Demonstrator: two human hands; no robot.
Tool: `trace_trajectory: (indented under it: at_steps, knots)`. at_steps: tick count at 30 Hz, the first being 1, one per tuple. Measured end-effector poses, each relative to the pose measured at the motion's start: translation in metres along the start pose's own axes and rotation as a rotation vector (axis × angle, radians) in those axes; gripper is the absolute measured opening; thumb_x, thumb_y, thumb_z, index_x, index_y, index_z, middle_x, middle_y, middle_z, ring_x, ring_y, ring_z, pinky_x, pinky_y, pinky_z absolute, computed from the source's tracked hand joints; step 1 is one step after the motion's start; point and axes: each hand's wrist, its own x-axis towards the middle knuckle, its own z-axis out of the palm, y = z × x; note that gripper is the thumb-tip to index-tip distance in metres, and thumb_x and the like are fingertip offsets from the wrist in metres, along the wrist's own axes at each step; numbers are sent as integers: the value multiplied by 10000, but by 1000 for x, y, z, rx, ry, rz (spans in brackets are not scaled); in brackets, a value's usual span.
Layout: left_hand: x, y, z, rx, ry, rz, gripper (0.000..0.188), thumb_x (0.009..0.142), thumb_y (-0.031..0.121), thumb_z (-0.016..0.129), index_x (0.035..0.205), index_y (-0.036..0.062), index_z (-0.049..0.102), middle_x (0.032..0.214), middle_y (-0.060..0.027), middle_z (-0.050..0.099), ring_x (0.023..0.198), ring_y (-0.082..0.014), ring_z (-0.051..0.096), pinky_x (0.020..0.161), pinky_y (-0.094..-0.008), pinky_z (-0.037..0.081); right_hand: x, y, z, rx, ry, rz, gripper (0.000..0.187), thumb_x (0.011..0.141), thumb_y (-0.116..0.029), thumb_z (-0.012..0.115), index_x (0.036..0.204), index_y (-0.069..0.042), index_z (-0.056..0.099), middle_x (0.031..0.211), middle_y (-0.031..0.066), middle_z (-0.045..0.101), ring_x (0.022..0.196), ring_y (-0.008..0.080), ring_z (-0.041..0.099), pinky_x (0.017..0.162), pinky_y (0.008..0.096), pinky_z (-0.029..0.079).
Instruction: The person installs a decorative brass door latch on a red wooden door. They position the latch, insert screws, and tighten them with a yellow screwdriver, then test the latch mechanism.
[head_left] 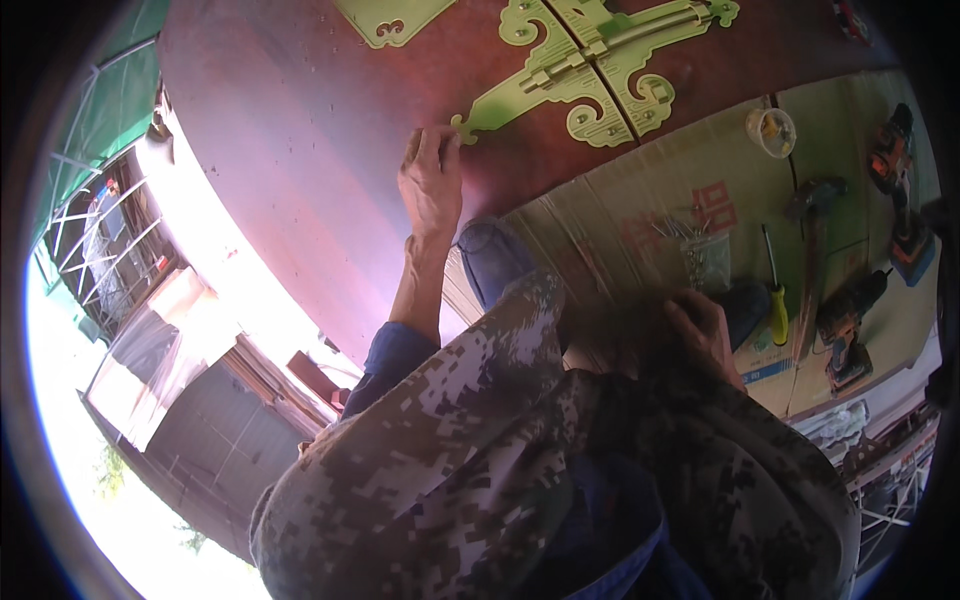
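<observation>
A red-brown wooden panel [290, 150] carries an ornate brass door latch [530, 85], its two scrolled halves meeting at a dark seam. My left hand [433, 185] is at the latch's pointed left end, fingers bent and drawn together; whatever lies under the fingertips is hidden. Lower right, my right hand [703, 333] hangs with curled fingers above my leg, in shadow; its inner side cannot be seen. A yellow-handled screwdriver [778, 312] lies on the cardboard just right of it. Close by rests a clear plastic bag of screws [706, 262], with loose screws [672, 228] beside it.
Flattened cardboard [580, 225] lies below the panel. On it are a hammer [815, 215], a cordless drill [848, 330], a second orange-and-black drill [897, 185] and a clear plastic cup [770, 132] with small pieces inside. Another brass plate [393, 18] is at the top edge.
</observation>
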Motion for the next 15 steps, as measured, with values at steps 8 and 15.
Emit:
trace_trajectory:
  at_steps: [8,15]
  knots:
    - [-7,3,-6,-129,32,-44,108,908,29,720,1012,41,692,897,-95,665,784,-239,671,719,-378,537,1,2,1,27,-9,-4,294,966,-228,652,1029,58,679,794,94,645,755,159,564,706,334,468]
    - [-5,7,-1,-115,45,-108,92,918,58,720,1002,38,688,906,-100,660,770,-228,655,717,-379,531,1,3,0,42,-16,28,283,970,-232,657,1007,48,679,791,83,640,752,147,553,694,325,463]
